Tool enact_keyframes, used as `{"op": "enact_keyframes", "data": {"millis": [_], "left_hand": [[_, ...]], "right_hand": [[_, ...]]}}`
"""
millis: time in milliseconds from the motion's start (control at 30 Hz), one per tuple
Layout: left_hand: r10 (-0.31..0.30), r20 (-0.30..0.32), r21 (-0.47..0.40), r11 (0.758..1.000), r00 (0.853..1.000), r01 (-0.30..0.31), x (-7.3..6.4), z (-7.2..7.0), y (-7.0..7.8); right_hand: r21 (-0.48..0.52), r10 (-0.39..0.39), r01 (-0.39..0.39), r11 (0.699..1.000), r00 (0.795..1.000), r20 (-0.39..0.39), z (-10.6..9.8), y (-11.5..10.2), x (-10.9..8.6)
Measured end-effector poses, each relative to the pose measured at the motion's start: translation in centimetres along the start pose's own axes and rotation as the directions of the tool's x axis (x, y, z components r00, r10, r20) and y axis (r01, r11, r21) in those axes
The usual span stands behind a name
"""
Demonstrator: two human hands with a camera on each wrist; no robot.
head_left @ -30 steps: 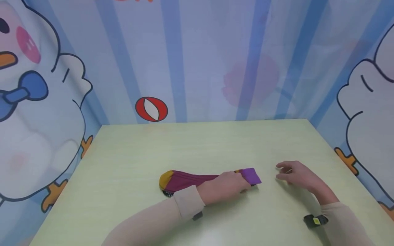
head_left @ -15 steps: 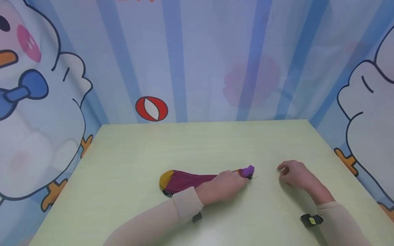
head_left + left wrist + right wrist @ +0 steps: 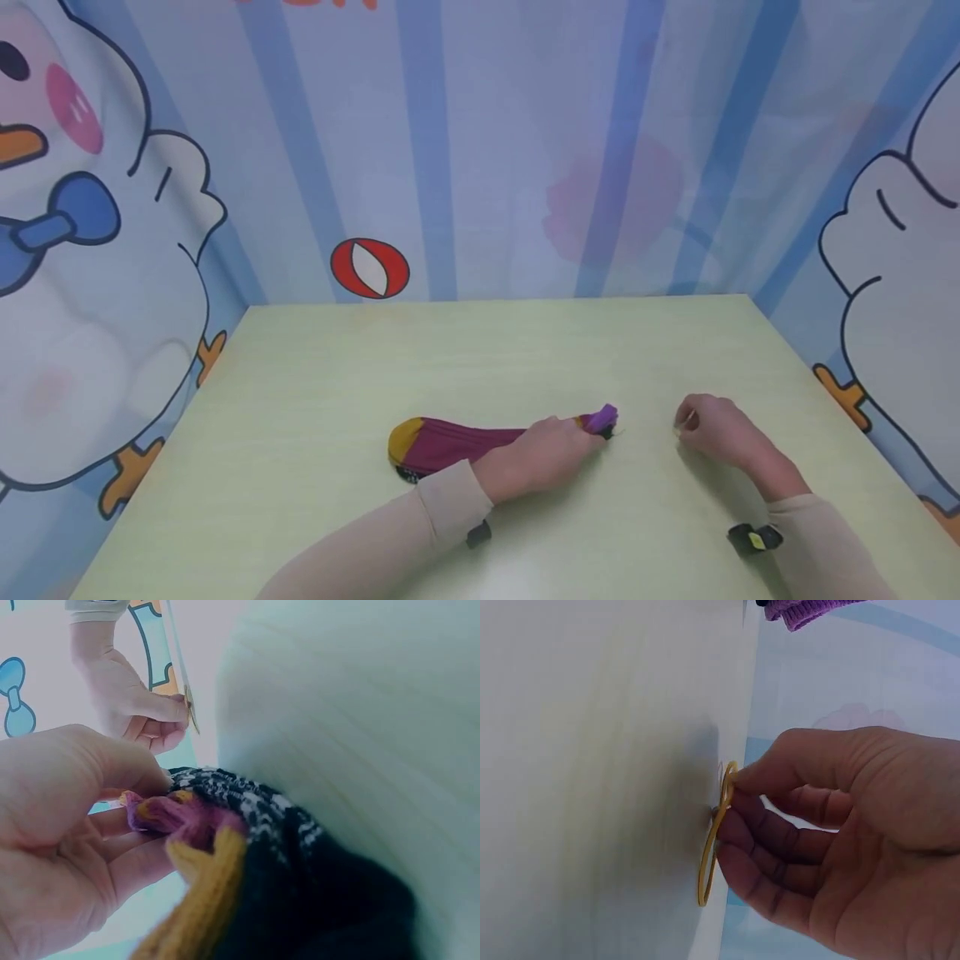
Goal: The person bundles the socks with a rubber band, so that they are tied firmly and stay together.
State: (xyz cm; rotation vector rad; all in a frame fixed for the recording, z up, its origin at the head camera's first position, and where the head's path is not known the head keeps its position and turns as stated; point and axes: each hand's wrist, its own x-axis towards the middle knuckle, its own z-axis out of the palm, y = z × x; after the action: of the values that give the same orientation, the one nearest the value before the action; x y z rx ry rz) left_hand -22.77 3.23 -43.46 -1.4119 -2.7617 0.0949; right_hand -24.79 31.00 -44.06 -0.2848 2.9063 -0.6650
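Note:
A maroon sock (image 3: 457, 442) with a mustard toe lies lengthwise on the table, with a black-and-white patterned knit (image 3: 247, 799) against its underside. My left hand (image 3: 543, 454) grips the cuff end, and the purple cuff (image 3: 602, 418) pokes out bunched past the fingers. In the left wrist view, thumb and fingers pinch the gathered knit. To the right of the sock, my right hand (image 3: 716, 427) pinches a thin yellow rubber band (image 3: 718, 819) between thumb and fingertips, close over the tabletop. From the head view the band is mostly hidden by the fingers.
The pale green table (image 3: 337, 358) ends at a striped blue backdrop (image 3: 495, 167) printed with cartoon birds on both sides. A dark wrist device (image 3: 753, 539) sits below the right wrist, another (image 3: 478, 533) below the left.
The purple cuff, flat and spread out a second ago, is now crumpled in my left hand. My right hand's parted fingers have closed into a pinch on the rubber band.

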Motion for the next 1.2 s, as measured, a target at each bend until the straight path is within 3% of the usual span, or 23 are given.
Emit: {"op": "enact_keyframes", "data": {"millis": [100,200,267,400,467,533,733,867,1033,1200], "left_hand": [[-0.002,0.004,-0.002,1.0,1.0,0.002,-0.1,0.0,0.0],[-0.006,0.004,-0.005,1.0,1.0,0.006,-0.1,0.0,0.0],[-0.009,0.005,-0.012,1.0,1.0,0.009,-0.1,0.0,0.0],[-0.01,0.008,-0.021,1.0,1.0,0.01,-0.1,0.0,0.0],[-0.009,0.01,-0.023,1.0,1.0,0.01,-0.1,0.0,0.0],[-0.01,0.012,-0.022,1.0,1.0,0.011,-0.2,0.0,0.0],[-0.016,0.005,-0.024,1.0,1.0,0.016,-0.1,0.2,-0.1],[-0.009,-0.001,-0.034,0.999,1.0,0.008,-0.2,0.3,-0.1],[-0.007,0.006,-0.047,0.999,1.0,0.007,-0.3,0.2,-0.1],[-0.004,0.004,-0.057,0.998,1.0,0.004,-0.3,0.1,0.0]], "right_hand": [[0.045,0.013,-0.012,0.999,1.0,-0.016,0.0,0.0,-0.1],[0.177,0.019,-0.015,0.984,1.0,-0.02,-0.1,0.4,-0.1],[0.301,0.012,-0.011,0.953,1.0,0.001,-0.2,0.6,-0.2],[0.518,-0.016,-0.028,0.855,0.997,0.081,-0.3,1.2,-0.2],[0.576,-0.026,-0.046,0.816,0.993,0.116,-0.4,1.4,-0.2],[0.593,-0.024,-0.066,0.802,0.99,0.142,-0.6,1.5,-0.2],[0.542,0.0,-0.136,0.829,0.97,0.242,-0.7,1.6,-0.3],[0.478,-0.008,-0.139,0.868,0.956,0.293,-1.0,1.7,-0.7],[0.297,0.025,-0.111,0.948,0.96,0.28,-1.5,1.1,-1.4],[0.202,0.07,-0.126,0.971,0.961,0.266,-1.7,0.4,-1.9]]}}
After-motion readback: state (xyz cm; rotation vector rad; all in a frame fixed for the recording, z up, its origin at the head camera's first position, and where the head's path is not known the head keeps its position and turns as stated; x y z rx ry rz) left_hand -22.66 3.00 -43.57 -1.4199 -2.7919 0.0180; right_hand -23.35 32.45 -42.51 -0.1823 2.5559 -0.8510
